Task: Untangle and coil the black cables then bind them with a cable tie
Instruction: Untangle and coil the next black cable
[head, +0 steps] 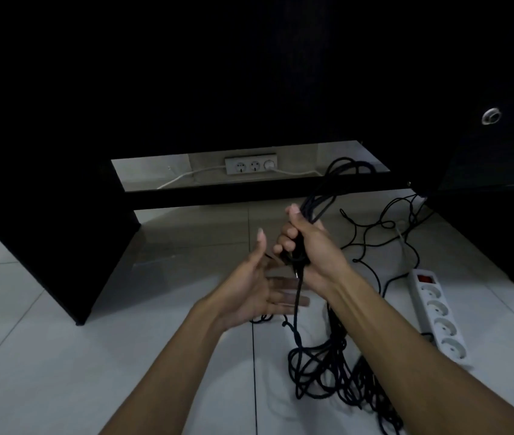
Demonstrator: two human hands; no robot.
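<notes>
- The right hand (304, 246) has its fingers wrapped round a bunch of black cables (318, 368).
- The left hand (260, 287) is spread flat, palm up, just beside it, holding nothing.
- The cables hang down into a loose tangle on the floor (61, 356), near a white power strip (437, 312).
</notes>
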